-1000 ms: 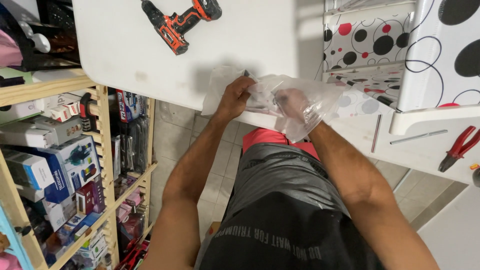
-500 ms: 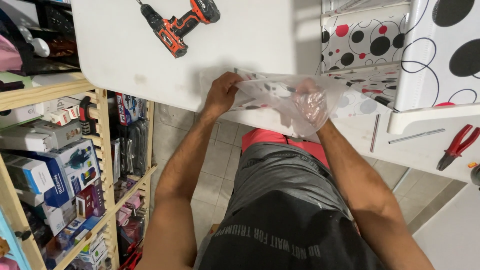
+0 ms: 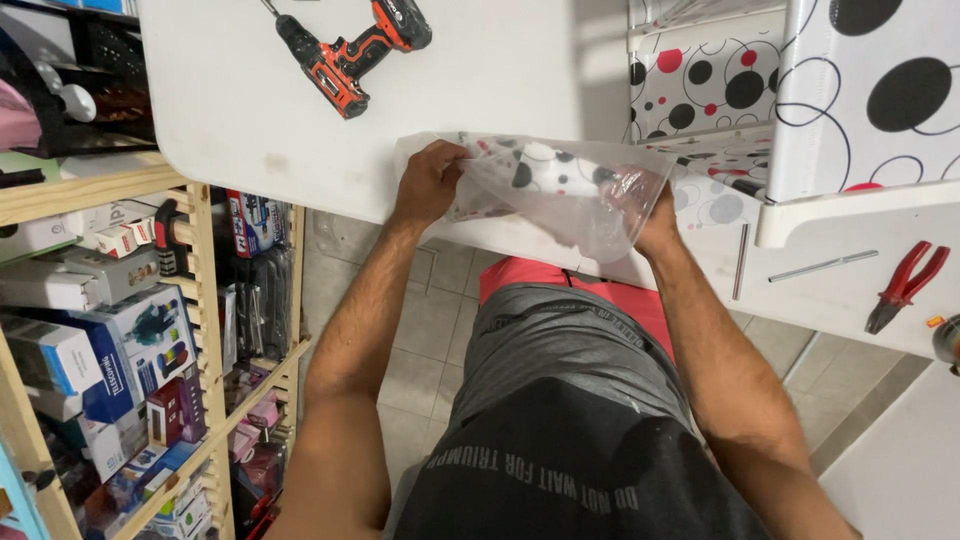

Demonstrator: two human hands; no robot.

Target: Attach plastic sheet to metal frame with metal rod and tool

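- At the near edge of the white surface (image 3: 500, 80), a clear plastic bag (image 3: 560, 195) lies stretched between both hands.
- Left hand (image 3: 428, 182): fingers closed on the bag's left end, pinching the film at its 9 o'clock side.
- Right hand (image 3: 640, 200): seen through the film at the bag's 3 o'clock end; it grips there, but the exact finger position cannot be told.
- Bag contents: white material with black and red dots (image 3: 545, 170), partly visible through the plastic.
- Cordless drill (image 3: 350, 50), orange and black: lies on its side at 11 o'clock from the bag, well apart from both hands.
- Spotted cabinet (image 3: 800, 100), white with black and red circles: stands at 2 o'clock, just beside the right hand.
- Red-handled pliers (image 3: 905, 285): lie at 3 o'clock on the surface, well apart from the bag.
- Thin metal rod (image 3: 822, 266): lies between the pliers and the right forearm.
- Wooden shelf (image 3: 200, 330): at 8 o'clock, below the surface edge, loaded with boxed goods.
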